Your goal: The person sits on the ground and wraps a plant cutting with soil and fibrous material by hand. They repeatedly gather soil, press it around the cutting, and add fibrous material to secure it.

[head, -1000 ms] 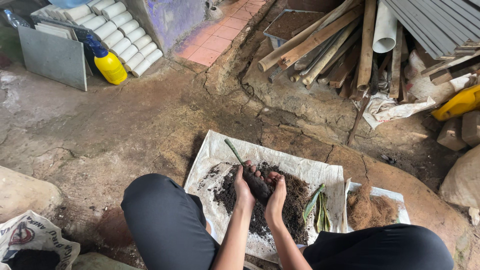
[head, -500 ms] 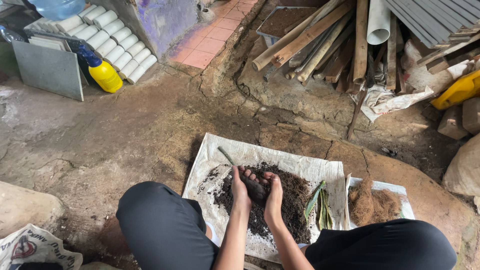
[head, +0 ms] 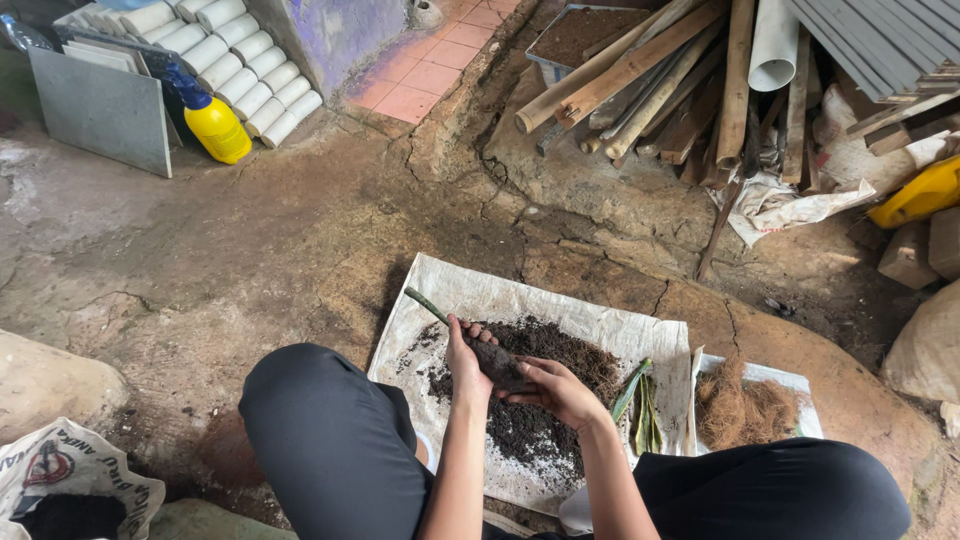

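The person crouches on the cracked earthen floor (head: 250,250) over a white woven sack (head: 560,310) spread flat, with a heap of dark soil (head: 550,400) in its middle. Both hands meet above the heap. The left hand (head: 466,352) has its grip closed around a dark, soil-caked root clump (head: 497,362), and from that fist a thin green stem (head: 425,303) runs up and away to the left, out over the bare sack. The right hand (head: 562,390) comes in from the other side with its fingers curled against the lower end of the clump, pressing on it rather than fully enclosing it. So the long axis of the cutting lies slantwise, stem end far and left, rooted end near and right, straight between the two hands. The left hand sits nearer the stem. Just right of the heap lie a few green leaf strips (head: 640,405), and beyond them a tuft of brown coconut fibre (head: 740,405) on a second sack. A yellow spray bottle (head: 215,125) stands well apart by the wall.
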Available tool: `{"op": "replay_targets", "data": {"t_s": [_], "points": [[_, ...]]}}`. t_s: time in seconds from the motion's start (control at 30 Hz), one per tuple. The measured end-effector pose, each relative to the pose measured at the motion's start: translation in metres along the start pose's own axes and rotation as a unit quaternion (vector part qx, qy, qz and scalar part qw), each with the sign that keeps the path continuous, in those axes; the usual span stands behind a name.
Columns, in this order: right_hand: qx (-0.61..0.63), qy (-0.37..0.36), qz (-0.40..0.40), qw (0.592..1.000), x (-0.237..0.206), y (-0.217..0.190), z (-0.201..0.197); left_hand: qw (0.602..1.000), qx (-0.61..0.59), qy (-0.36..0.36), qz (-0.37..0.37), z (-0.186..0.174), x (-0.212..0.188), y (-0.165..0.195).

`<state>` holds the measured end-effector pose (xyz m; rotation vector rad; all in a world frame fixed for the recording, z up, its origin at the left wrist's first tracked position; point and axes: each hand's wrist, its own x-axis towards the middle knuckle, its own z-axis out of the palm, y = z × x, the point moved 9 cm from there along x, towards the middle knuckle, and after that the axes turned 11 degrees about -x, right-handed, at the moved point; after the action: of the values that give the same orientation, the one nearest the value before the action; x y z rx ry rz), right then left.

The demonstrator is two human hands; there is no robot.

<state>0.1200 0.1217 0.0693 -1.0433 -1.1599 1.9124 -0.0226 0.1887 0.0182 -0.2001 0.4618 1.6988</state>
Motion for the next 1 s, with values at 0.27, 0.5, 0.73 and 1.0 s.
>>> {"op": "replay_targets", "data": {"t_s": [0.27, 0.5, 0.73, 1.0], "points": [[-0.036, 0.033, -0.019, 0.999, 0.008, 0.008, -0.001, 0.996, 0.058, -0.06, 0.005, 0.024, -0.017, 0.0], [-0.121, 0.057, -0.042, 0.99, -0.004, -0.018, 0.01, 0.999, -0.023, 0.029, -0.005, -0.003, -0.005, -0.003], [-0.282, 0.188, -0.076, 0.938, -0.004, -0.026, 0.008, 0.999, -0.023, 0.031, -0.015, 0.001, -0.007, 0.004], [-0.292, 0.243, -0.135, 0.915, -0.002, -0.029, 0.003, 0.989, 0.102, 0.042, -0.098, 0.001, -0.027, -0.022]]}}
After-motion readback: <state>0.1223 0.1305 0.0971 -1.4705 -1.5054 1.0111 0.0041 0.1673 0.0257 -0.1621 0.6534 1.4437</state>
